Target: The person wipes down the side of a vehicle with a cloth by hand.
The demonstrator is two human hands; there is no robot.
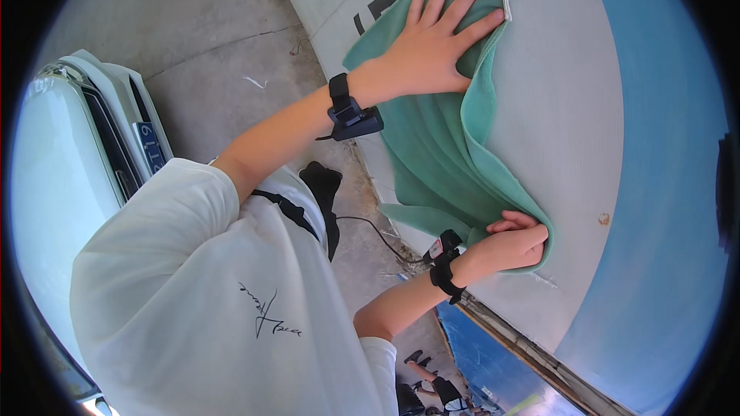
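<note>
A green cloth lies in folds against a white panel. Spread flat on its upper part is my left hand, fingers apart and pressing it to the surface. A small white tag shows at the cloth's edge, close to those fingertips. At the lower end, my right hand has its fingers curled in the cloth's edge, with the fabric wrapped partly around it. Both wrists carry black straps with small devices, the left device and the right device.
Black characters mark the panel, partly covered by the cloth. A blue band borders the white area. Behind me stands a white car on concrete floor. A thin cable runs to the right wrist device. Other people are farther off.
</note>
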